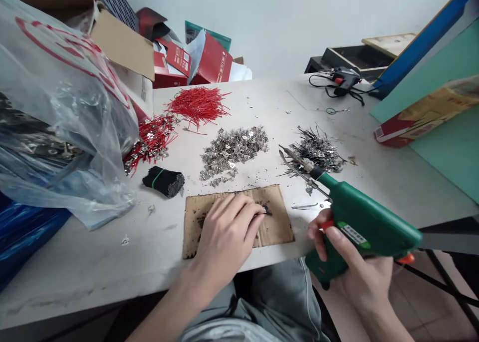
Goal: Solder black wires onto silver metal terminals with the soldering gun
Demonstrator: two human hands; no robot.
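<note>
My right hand is wrapped round the handle of a green soldering gun, a finger at its red trigger. The gun's metal tip points up and left, raised over the table and apart from my left hand. My left hand rests on a scorched piece of cardboard, with thumb and forefinger pinched on a small metal piece. Its details are mostly covered by the fingertips. Behind the cardboard lies a heap of small metal terminals. Scissors lie partly under the gun.
A pile of black wires with metal ends lies right of the terminals. Red wires, red wires with terminals and a banded black wire bundle lie left. A plastic bag crowds the left side; a black corded device sits back right.
</note>
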